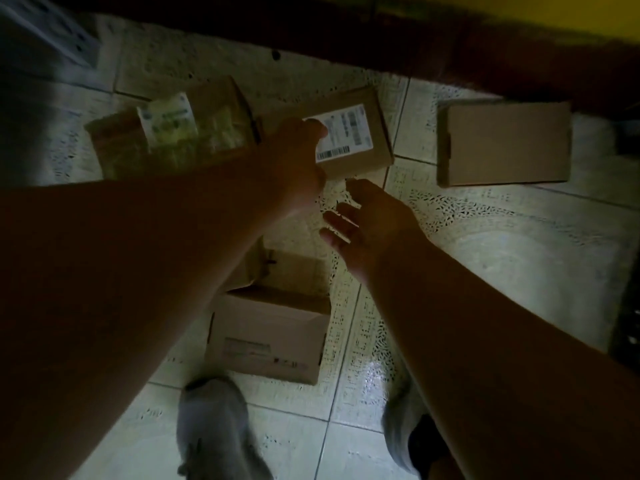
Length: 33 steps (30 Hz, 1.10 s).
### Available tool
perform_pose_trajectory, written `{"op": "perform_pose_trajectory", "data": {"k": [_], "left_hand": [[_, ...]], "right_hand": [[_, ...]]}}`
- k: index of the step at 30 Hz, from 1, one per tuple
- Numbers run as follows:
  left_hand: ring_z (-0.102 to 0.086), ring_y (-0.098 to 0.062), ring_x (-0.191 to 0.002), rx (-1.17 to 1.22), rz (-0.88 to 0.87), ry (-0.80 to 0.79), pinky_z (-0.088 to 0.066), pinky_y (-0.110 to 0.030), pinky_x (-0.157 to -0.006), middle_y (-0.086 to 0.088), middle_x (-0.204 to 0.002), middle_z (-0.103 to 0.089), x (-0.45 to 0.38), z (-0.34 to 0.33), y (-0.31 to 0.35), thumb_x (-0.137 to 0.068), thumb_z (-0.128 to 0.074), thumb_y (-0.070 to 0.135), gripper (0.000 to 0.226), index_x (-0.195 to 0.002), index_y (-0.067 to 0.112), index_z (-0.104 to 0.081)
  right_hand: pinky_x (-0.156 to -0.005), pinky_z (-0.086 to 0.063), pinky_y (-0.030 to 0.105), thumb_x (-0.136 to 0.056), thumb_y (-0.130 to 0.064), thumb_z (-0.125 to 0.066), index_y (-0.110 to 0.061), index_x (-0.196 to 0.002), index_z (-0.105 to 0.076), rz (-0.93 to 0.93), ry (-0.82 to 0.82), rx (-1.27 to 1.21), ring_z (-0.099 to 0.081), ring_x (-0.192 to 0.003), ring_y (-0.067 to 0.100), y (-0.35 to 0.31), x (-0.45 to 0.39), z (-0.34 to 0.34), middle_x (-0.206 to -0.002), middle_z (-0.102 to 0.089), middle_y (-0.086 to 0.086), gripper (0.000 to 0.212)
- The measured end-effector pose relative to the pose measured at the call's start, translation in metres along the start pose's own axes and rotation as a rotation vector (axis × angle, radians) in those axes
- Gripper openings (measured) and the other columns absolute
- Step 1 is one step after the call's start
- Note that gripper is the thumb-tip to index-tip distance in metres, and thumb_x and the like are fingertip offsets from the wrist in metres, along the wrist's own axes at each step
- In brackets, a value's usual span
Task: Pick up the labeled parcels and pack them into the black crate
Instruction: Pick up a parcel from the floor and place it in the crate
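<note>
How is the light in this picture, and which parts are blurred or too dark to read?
Head view: dim, with one pool of light on the glossy tiled floor, glare near the bottom centre; both forearms are in deep shadow; the white shipping label on the brown cardboard parcel is bright but unreadable; the grey shoes and the left box are motion-blurred; edges bend, wide-angle.

Dim light and motion blur leave much of the floor scene unreadable.
The left hand [298, 161] covers the near-left corner of the labelled parcel [349, 133], and the label's print is too blurred to read. Left of that hand, a box [166, 133] is smeared by motion, its contents unclear. Below the open right hand [367, 226], the left forearm hides part of an open carton [270, 327]. Both shoes [211, 427] are cut by the bottom edge.
</note>
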<state>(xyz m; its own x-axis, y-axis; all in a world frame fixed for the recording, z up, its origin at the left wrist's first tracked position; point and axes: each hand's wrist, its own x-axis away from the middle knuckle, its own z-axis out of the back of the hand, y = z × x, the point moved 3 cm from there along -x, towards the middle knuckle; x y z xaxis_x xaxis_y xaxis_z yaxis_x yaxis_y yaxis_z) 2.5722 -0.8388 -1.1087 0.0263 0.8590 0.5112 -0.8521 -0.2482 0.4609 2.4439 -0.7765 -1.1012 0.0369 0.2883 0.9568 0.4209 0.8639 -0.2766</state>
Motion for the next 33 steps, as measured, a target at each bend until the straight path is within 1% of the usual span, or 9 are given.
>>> {"op": "perform_pose_trajectory", "data": {"k": [5,10,16,19,22,25,27,30,33], "left_hand": [[-0.048,-0.037,-0.127,-0.218,0.078,0.000,-0.054,-0.047,-0.092,-0.011,-0.146,-0.038,-0.054,-0.009,-0.016,-0.084,-0.071,0.010,0.072,-0.145,0.019,-0.035],[-0.050,-0.036,-0.123,-0.381,0.116,-0.027,-0.050,-0.046,-0.094,-0.015,-0.136,-0.046,-0.079,-0.021,-0.025,-0.083,-0.072,0.020,0.073,-0.144,0.015,-0.031],[-0.039,-0.036,-0.130,-0.546,0.195,-0.096,-0.043,-0.048,-0.102,-0.016,-0.143,-0.036,-0.094,-0.020,-0.032,-0.071,-0.085,0.029,0.101,-0.150,0.012,-0.023],[-0.043,-0.035,-0.124,-0.397,0.173,-0.061,-0.043,-0.043,-0.087,-0.016,-0.137,-0.040,-0.095,-0.020,-0.025,-0.093,-0.057,0.044,0.062,-0.143,0.015,-0.036],[-0.052,-0.031,-0.110,-0.178,0.125,-0.009,-0.040,-0.034,-0.073,-0.014,-0.132,-0.042,-0.072,-0.013,-0.012,-0.099,-0.046,0.045,0.047,-0.135,0.015,-0.044],[-0.058,-0.017,-0.075,0.248,0.239,0.083,-0.050,-0.030,-0.059,-0.001,-0.099,-0.055,-0.021,0.004,0.010,-0.098,-0.049,0.046,0.032,-0.115,0.020,-0.040],[-0.056,-0.009,-0.066,0.456,0.322,0.147,-0.047,-0.025,-0.049,0.008,-0.084,-0.054,0.026,0.022,0.033,-0.096,-0.051,0.050,0.033,-0.110,0.023,-0.037],[-0.059,-0.007,-0.071,0.566,0.239,0.290,-0.052,-0.023,-0.053,0.006,-0.100,-0.065,0.100,0.072,0.072,-0.096,-0.051,0.052,0.040,-0.119,0.019,-0.045],[-0.067,-0.014,-0.083,0.582,0.155,0.392,-0.054,-0.022,-0.059,0.001,-0.112,-0.068,0.172,0.152,0.108,-0.096,-0.050,0.051,0.043,-0.124,0.018,-0.046]], "right_hand": [[-0.079,-0.056,0.041,-0.094,-0.031,-0.065,-0.015,-0.126,-0.054,-0.017,-0.028,0.046,-0.064,-0.099,0.027,-0.005,-0.049,-0.005,-0.113,-0.059,0.011,0.037],[-0.082,-0.055,0.043,-0.092,-0.027,-0.064,-0.013,-0.105,-0.053,-0.077,0.006,0.155,-0.062,-0.101,0.030,-0.013,-0.081,-0.015,-0.113,-0.058,0.013,0.023],[-0.090,-0.054,0.045,-0.091,-0.021,-0.063,-0.014,-0.105,-0.058,-0.056,0.001,0.225,-0.064,-0.100,0.029,-0.019,-0.100,-0.018,-0.111,-0.064,0.012,0.017],[-0.092,-0.055,0.048,-0.093,-0.016,-0.063,-0.017,-0.107,-0.064,-0.029,-0.011,0.182,-0.071,-0.098,0.031,-0.027,-0.101,-0.012,-0.106,-0.073,0.010,0.014],[-0.087,-0.059,0.048,-0.095,-0.024,-0.063,-0.017,-0.117,-0.064,0.042,0.065,0.188,-0.074,-0.093,0.031,-0.036,-0.078,0.000,-0.105,-0.075,0.010,0.023],[-0.065,-0.062,0.037,-0.096,-0.030,-0.058,-0.020,-0.128,-0.058,0.172,0.164,0.308,-0.072,-0.094,0.029,-0.050,-0.026,0.015,-0.111,-0.072,0.008,0.034],[-0.052,-0.060,0.031,-0.097,-0.036,-0.056,-0.025,-0.126,-0.056,0.294,0.217,0.388,-0.071,-0.092,0.026,-0.063,0.024,0.019,-0.107,-0.071,0.004,0.032],[-0.051,-0.060,0.036,-0.090,-0.062,-0.054,-0.029,-0.106,-0.057,0.448,0.258,0.409,-0.074,-0.074,0.020,-0.082,0.121,0.006,-0.094,-0.072,-0.001,0.036],[-0.041,-0.053,0.030,-0.084,-0.071,-0.050,-0.022,-0.104,-0.061,0.574,0.224,0.501,-0.069,-0.052,0.016,-0.103,0.232,-0.015,-0.091,-0.074,0.006,0.054]]}}
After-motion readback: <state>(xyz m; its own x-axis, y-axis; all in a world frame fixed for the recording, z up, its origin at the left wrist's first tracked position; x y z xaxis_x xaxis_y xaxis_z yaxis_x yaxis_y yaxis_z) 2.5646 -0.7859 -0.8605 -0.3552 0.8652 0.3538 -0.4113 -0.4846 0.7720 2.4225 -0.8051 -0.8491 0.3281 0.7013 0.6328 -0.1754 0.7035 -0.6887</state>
